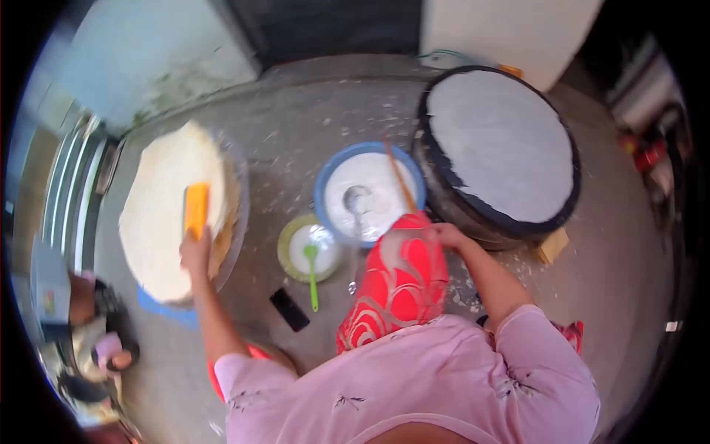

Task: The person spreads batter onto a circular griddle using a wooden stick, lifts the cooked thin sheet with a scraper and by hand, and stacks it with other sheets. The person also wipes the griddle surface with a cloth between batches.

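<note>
My left hand (196,254) is closed around the lower end of a yellow-orange scraper (196,209). The scraper lies over a stack of large, thin, pale flatbreads (159,200) on the left. My right hand (447,236) is beside my right knee, against the red patterned cloth (403,274); its fingers are small and blurred, and I cannot tell whether they grip the cloth. Past the knee stands a blue basin (323,185) of white batter, with a ladle (357,198) in it and a wooden stick (398,174) leaning across. A round black griddle (427,140) carries a white batter sheet (503,144).
A greenish bowl (284,260) of white stuff holds a green spoon (312,274). A black phone (289,309) lies on the grey floor (281,140) close by. A wooden block (552,246) sits beside the griddle's base. Walls (170,59) stand at the back.
</note>
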`<move>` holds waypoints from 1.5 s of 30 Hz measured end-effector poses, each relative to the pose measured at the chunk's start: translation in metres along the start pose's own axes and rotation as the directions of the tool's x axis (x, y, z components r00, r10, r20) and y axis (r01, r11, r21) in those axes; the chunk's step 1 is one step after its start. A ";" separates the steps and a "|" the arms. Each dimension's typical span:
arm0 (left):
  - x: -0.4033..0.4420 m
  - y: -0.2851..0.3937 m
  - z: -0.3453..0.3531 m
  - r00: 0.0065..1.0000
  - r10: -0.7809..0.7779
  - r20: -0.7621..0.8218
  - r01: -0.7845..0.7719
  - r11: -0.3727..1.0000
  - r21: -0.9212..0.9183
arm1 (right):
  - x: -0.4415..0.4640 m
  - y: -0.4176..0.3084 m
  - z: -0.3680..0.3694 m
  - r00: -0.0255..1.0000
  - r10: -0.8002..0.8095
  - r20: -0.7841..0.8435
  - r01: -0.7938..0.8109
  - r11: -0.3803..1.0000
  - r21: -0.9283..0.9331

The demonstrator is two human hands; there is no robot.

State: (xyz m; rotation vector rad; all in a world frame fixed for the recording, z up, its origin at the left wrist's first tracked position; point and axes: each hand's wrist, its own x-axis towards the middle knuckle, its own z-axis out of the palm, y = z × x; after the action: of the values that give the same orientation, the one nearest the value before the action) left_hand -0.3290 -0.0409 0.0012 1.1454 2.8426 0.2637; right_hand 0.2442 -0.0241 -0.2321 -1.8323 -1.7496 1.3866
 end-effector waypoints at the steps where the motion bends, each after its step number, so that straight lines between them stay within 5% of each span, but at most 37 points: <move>1: 0.014 -0.015 0.013 0.995 0.067 -0.068 -0.069 0.997 -0.025 | -0.009 -0.003 -0.005 0.999 0.042 -0.017 -0.043 0.998 -0.043; 3: 0.021 -0.018 0.000 0.980 0.194 -0.040 -0.196 0.980 -0.040 | -0.022 -0.005 -0.007 0.991 0.115 -0.074 -0.119 0.991 -0.052; 5: 0.035 -0.030 -0.001 0.913 0.397 -0.092 -0.399 0.917 -0.007 | -0.026 0.008 -0.005 0.999 -0.014 -0.052 0.006 0.987 -0.160; 7: 0.035 -0.018 -0.022 0.913 0.405 -0.039 -0.387 0.894 0.226 | -0.046 -0.003 -0.014 0.993 0.113 -0.023 -0.114 0.993 -0.011; 9: 0.048 -0.024 -0.031 0.839 0.420 -0.345 -0.365 0.906 0.216 | -0.067 -0.016 -0.024 0.975 0.218 0.038 -0.221 0.966 0.133; 11: 0.033 -0.006 -0.062 0.820 0.341 -0.460 -0.259 0.937 0.233 | -0.082 -0.025 -0.036 0.980 0.191 0.056 -0.198 0.961 0.190; 12: 0.018 0.018 -0.079 0.758 0.429 -0.491 -0.374 0.903 0.210 | -0.091 -0.031 -0.046 0.979 0.202 0.031 -0.204 0.954 0.218; 14: -0.033 0.059 -0.102 0.654 0.529 -0.541 -0.538 0.828 0.160 | -0.105 -0.065 -0.063 0.951 -0.188 -0.245 0.225 0.965 0.133; 16: -0.067 0.097 -0.101 0.417 0.700 -0.580 -0.694 0.657 0.295 | -0.135 -0.124 -0.086 0.858 -0.267 -0.439 0.364 0.919 0.151; 18: -0.120 0.147 -0.094 0.315 0.811 -0.493 -0.780 0.517 0.352 | -0.151 -0.163 -0.102 0.780 -0.393 -0.486 0.469 0.882 0.039; 20: -0.172 0.196 -0.081 0.266 0.893 -0.362 -0.887 0.374 0.271 | -0.167 -0.196 -0.114 0.416 -0.637 -0.650 0.555 0.743 -0.373; 21: -0.201 0.215 -0.077 0.174 0.938 -0.298 -0.916 0.266 0.302 | -0.179 -0.209 -0.123 0.417 -0.634 -0.651 0.552 0.746 -0.372; 22: -0.214 0.234 -0.066 -0.150 0.902 -0.405 -0.963 -0.042 0.265 | -0.191 -0.219 -0.133 0.360 -0.725 -0.587 0.467 0.685 -0.560; 24: -0.254 0.262 -0.051 -0.224 0.925 -0.306 -0.973 -0.194 0.125 | -0.197 -0.219 -0.147 0.253 -0.870 -0.423 0.205 0.476 -0.855; 25: -0.274 0.273 -0.048 -0.272 0.912 -0.307 -0.962 -0.261 0.077 | -0.199 -0.211 -0.151 0.256 -0.868 -0.426 0.199 0.478 -0.855; 26: -0.286 0.280 -0.040 -0.326 0.888 -0.324 -0.939 -0.343 0.005 | -0.200 -0.198 -0.155 0.552 -0.763 -0.337 0.236 0.530 -0.814; 27: -0.296 0.283 -0.035 -0.316 0.922 -0.223 -0.939 -0.338 -0.067 | -0.203 -0.185 -0.159 0.788 -0.584 -0.196 0.248 0.592 -0.767; 29: -0.312 0.289 -0.039 -0.199 0.942 -0.271 -0.963 -0.239 -0.124 | -0.213 -0.157 -0.181 0.877 -0.413 -0.243 0.226 0.804 -0.550; 30: -0.310 0.289 -0.037 -0.205 0.940 -0.273 -0.961 -0.247 -0.128 | -0.215 -0.132 -0.193 0.852 -0.371 -0.370 0.179 0.870 -0.460; 31: -0.303 0.282 -0.035 -0.085 0.963 -0.256 -0.976 -0.132 -0.174 | -0.215 -0.102 -0.203 0.816 -0.312 -0.487 0.141 0.924 -0.356; 32: -0.296 0.275 -0.032 0.037 0.971 -0.236 -0.976 -0.015 -0.217 | -0.214 -0.071 -0.217 0.735 -0.197 -0.648 0.022 0.963 -0.268; 34: -0.279 0.255 -0.018 0.110 0.969 -0.223 -0.961 0.046 -0.273 | -0.203 0.016 -0.248 0.519 0.093 -0.849 0.044 0.990 0.136; 35: -0.273 0.244 -0.012 0.184 0.961 -0.205 -0.940 0.110 -0.324 | -0.213 0.037 -0.267 0.436 0.281 -0.855 -0.088 0.959 0.270; 37: -0.269 0.225 -0.002 0.262 0.953 -0.152 -0.898 0.183 -0.399 | -0.227 0.072 -0.295 0.220 0.336 -0.916 -0.243 0.928 0.282; 40: -0.273 0.212 0.011 0.374 0.923 -0.086 -0.829 0.292 -0.478 | -0.217 0.103 -0.312 0.108 0.378 -0.920 -0.403 0.862 0.307; 43: -0.288 0.218 0.015 0.446 0.892 -0.069 -0.794 0.359 -0.492 | -0.185 0.096 -0.325 0.125 0.253 -0.959 -0.533 0.833 0.150; 45: -0.295 0.222 0.018 0.473 0.879 -0.056 -0.779 0.388 -0.492 | -0.174 0.094 -0.357 0.109 0.360 -0.926 -0.531 0.809 0.252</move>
State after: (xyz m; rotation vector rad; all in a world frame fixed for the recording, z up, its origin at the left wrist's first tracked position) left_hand 0.0374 -0.0859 0.0232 2.1954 1.5706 0.7441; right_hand 0.6024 -0.0527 -0.0392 -2.5420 -0.5814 -0.0733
